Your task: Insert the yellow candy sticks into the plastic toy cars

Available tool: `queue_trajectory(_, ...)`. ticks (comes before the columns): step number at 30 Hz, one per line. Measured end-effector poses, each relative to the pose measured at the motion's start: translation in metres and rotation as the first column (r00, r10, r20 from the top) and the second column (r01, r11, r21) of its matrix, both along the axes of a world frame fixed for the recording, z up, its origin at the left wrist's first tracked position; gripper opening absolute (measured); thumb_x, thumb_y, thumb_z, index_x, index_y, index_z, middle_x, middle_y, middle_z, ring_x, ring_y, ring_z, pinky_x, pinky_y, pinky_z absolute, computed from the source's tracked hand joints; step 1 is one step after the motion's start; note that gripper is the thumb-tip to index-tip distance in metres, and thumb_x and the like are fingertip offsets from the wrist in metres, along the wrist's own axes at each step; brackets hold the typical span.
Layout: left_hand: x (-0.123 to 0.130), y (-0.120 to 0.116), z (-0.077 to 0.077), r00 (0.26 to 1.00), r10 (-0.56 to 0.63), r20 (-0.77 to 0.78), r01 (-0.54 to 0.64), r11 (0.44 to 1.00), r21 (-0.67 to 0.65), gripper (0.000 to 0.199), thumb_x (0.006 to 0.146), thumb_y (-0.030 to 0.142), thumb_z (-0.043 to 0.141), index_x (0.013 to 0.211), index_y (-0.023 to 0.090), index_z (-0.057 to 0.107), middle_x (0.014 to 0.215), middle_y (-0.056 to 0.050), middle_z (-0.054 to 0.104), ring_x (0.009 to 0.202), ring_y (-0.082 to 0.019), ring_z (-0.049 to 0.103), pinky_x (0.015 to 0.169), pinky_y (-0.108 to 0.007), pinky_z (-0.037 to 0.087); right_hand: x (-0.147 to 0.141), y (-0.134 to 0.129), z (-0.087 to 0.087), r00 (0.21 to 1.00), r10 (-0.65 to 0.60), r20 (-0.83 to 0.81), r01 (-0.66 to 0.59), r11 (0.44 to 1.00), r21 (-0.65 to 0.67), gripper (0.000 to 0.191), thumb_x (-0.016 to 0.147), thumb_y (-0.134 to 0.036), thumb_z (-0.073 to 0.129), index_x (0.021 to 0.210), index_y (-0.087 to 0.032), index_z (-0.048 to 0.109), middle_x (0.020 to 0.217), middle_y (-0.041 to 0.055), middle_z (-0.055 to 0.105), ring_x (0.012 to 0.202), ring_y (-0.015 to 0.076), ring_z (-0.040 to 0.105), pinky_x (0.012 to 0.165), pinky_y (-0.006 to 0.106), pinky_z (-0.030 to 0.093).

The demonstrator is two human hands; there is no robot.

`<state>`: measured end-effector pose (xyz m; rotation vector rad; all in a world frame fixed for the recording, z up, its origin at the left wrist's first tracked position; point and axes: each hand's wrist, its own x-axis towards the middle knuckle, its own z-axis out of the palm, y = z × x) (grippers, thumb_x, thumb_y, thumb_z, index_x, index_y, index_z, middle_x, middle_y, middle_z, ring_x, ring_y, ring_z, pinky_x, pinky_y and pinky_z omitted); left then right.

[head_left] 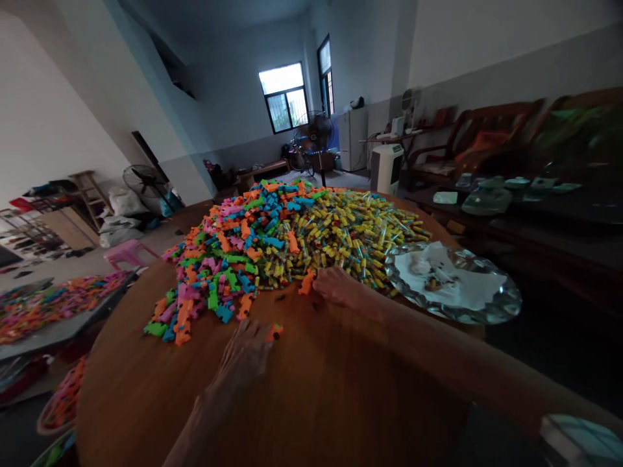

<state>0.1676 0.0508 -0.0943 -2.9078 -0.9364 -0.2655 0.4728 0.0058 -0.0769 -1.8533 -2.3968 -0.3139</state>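
Observation:
My left hand (246, 347) is low over the near part of the round wooden table (341, 383). Its fingers are closed round a small orange plastic toy piece (275, 332) with a dark round spot, which sticks out on the right. My right hand (333, 285) is at the front edge of the heap, fingers curled in. An orange toy piece (306, 283) shows at its fingertips. Orange, green, blue and pink toy pieces (221, 259) are heaped ahead on the left. Small clear tubes with yellow labels (348, 227) make up the right side of the heap.
A shiny silver dish (506, 301) with white paper is right of the heap. More toy pieces (63, 295) fill a tray at the left, and a basket (46, 421) stands below. Behind are a pink stool (129, 251), a fan (318, 133) and wooden chairs (479, 133).

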Motion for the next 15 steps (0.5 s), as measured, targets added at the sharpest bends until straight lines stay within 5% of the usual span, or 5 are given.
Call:
queue_trajectory(8,-0.005,-0.020,-0.007,0.953,0.099,0.287,-0.047,0.982,-0.184,0.015,0.093,0.027,0.047,0.104,0.022,0.056,0.102,-0.008,0.060,0.090,-0.021,0.063,0.075,-0.033,0.052,-0.022,-0.013,-0.012,0.999,0.022,-0.023,-0.025,0.988,-0.155,0.023,0.086,-0.013,0.056,0.105,-0.014,0.069,0.107,0.0136,0.068,0.093,0.0218,0.064,0.075,0.029,0.045)
queue_trajectory(15,0.004,-0.026,-0.015,0.938,0.113,0.328,-0.037,0.973,-0.229,0.017,0.095,0.031,0.051,0.110,0.023,0.047,0.100,-0.006,0.065,0.088,-0.021,0.068,0.072,-0.032,0.052,-0.046,-0.024,-0.002,0.983,-0.160,-0.087,0.149,0.982,-0.117,0.033,0.089,-0.016,0.047,0.118,-0.011,0.063,0.112,0.0182,0.066,0.088,0.0235,0.065,0.071,0.031,0.047)
